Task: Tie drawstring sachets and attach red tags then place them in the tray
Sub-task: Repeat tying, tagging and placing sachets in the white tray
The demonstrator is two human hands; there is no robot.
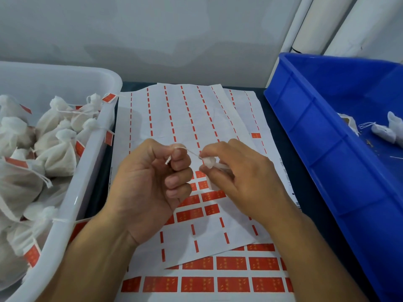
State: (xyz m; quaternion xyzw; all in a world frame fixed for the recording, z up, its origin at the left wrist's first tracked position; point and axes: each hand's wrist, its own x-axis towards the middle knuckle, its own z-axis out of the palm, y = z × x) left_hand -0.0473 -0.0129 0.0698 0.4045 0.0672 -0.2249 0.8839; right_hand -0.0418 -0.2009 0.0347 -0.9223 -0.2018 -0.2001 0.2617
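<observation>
Sachet (209,162) sits small and white in the right hand (244,173), mid-frame above the sticker sheets (189,114). That hand's fingers (220,149) curl round it and pinch its neck, with most of the bag hidden under them. A thin string (192,151) runs taut from the bag toward 9 o'clock to the left hand (150,186), whose thumb and forefinger pinch it; a short end dangles below the pinch, and the other fingers are folded into the palm.

Red tags (231,263) lie in rows on the sheets toward 6 o'clock, while the upper sheet shows mostly bare backing with thin red strips. At 9 o'clock a white tray (91,162) is heaped with tied bags (56,153) carrying red tags, some hanging over its rim. At 3 o'clock a blue bin (322,131) holds a few loose white bags (386,131). All of it rests on a dark surface (305,171).
</observation>
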